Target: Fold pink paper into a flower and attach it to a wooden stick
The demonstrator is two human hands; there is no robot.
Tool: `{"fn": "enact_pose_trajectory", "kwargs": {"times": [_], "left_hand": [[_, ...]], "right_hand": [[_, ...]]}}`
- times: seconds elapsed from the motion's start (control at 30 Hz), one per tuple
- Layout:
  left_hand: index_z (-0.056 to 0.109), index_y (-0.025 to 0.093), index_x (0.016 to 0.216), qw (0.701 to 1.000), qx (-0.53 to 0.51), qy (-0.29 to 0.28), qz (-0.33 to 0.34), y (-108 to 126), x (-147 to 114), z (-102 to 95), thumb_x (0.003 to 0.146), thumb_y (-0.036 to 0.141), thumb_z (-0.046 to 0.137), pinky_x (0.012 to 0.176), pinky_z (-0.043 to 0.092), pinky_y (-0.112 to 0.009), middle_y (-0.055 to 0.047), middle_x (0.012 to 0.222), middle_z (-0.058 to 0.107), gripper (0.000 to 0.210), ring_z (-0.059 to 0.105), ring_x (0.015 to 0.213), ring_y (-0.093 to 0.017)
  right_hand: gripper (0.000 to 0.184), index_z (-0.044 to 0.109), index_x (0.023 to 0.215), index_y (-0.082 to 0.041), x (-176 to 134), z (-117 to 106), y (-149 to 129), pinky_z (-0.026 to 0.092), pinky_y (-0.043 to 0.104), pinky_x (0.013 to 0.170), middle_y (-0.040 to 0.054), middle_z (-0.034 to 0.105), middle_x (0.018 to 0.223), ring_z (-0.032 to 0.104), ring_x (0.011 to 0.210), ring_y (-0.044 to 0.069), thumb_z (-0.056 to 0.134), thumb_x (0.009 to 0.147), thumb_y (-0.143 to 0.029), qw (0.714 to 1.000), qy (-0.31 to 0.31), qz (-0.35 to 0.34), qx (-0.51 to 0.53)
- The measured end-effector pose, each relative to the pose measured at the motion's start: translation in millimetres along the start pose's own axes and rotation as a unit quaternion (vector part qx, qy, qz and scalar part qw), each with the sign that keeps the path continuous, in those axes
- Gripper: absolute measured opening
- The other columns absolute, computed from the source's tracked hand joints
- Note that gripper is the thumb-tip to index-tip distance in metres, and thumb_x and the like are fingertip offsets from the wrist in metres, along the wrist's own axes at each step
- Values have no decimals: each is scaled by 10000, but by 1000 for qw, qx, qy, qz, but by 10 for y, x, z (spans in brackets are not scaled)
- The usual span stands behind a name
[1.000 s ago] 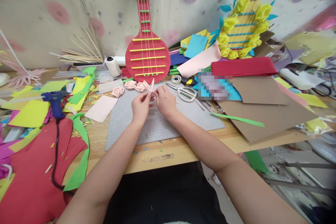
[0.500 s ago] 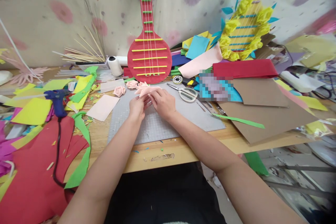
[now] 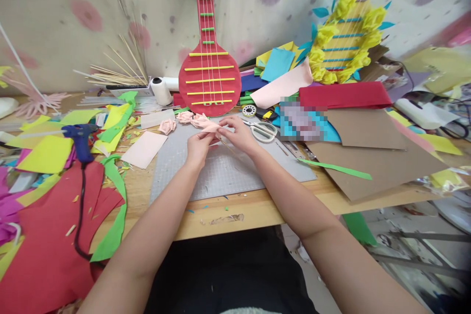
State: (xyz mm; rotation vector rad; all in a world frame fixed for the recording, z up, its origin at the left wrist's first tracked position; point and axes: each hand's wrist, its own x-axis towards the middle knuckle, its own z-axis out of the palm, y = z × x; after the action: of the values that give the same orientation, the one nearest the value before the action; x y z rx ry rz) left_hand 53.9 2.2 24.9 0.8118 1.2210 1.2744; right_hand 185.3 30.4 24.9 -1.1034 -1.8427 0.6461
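Above the grey cutting mat (image 3: 176,176), both my hands are closed at a piece of pale pink paper (image 3: 210,128). My left hand (image 3: 198,148) pinches its lower left side. My right hand (image 3: 238,133) grips its right end, and a thin stick (image 3: 231,148) slants down from beneath the fingers. Whether the stick is pinched or only touched, I cannot tell. Just behind lie several pink paper roses (image 3: 168,127). Scissors (image 3: 263,131) with white handles rest right of my right hand.
A red paper lute (image 3: 209,78) leans on the wall; a yellow one with paper flowers (image 3: 344,44) stands right. At left are a blue glue gun (image 3: 83,142) with its cord and red paper (image 3: 47,240). Brown cardboard (image 3: 368,167) lies right.
Both hands have shifted slightly right and turned the pink paper. The thin stick now shows below the right hand, and more of the roses behind is uncovered.
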Motion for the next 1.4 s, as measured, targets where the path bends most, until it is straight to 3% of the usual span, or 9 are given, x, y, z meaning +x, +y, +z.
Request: {"fn": "enact_pose_trajectory", "kwargs": {"times": [0.13,0.3,0.57,0.77,0.9,1.03,1.17,1.4], "left_hand": [[675,136,728,1000,2,2,-21,-9,28,-4,649,202,638,587,504,-269,-71,730,692,109,660,687,-180],[656,134,670,999,4,17,-32,-1,47,-5,621,181,656,595,506,-270,-70,671,674,68,657,685,-184],[603,137,634,999,10,52,3,3,22,20,606,175,661,537,464,-229,-37,628,640,74,633,622,-155],[555,148,614,997,2,80,20,3,30,30,626,195,663,514,430,-215,-15,586,612,119,615,592,-143],[539,149,616,993,-18,115,22,10,52,-4,648,160,632,532,424,-204,7,563,593,99,597,574,-117],[540,145,627,990,-43,135,9,24,60,-34,669,147,617,534,421,-203,20,546,571,88,575,552,-98],[537,144,629,989,-62,136,-8,31,64,-50,682,148,619,532,421,-189,21,557,572,98,566,547,-83],[555,142,669,991,-82,98,-45,25,90,-89,711,159,615,530,435,-187,15,595,576,76,573,557,-79]], "right_hand": [[178,605,855,-159,5,-31,-5,438,301,824,42,622,932,560,901,145,589,733,-289,985,-29,84,149],[141,594,821,-164,-6,-27,-35,441,256,790,11,634,834,573,785,105,596,722,-265,962,-38,149,225],[192,589,843,-157,-22,22,-13,439,259,786,10,623,864,571,799,98,617,704,-286,957,-22,173,233],[385,495,1041,-165,-72,9,-96,485,253,696,50,587,1002,596,756,98,649,717,-307,944,-56,211,246],[460,435,1038,-172,-120,-3,-178,463,207,525,12,590,849,568,602,80,709,675,-237,930,-91,265,237],[369,400,938,-178,-138,54,-183,395,173,413,-59,533,603,494,460,62,686,705,-175,914,-119,304,243],[382,390,938,-178,-136,112,-192,313,149,349,-65,522,570,455,411,46,696,709,-186,905,-95,328,253],[299,399,906,-179,-124,60,-283,284,132,347,-84,480,522,412,394,31,639,742,-110,894,-94,342,273]]}}
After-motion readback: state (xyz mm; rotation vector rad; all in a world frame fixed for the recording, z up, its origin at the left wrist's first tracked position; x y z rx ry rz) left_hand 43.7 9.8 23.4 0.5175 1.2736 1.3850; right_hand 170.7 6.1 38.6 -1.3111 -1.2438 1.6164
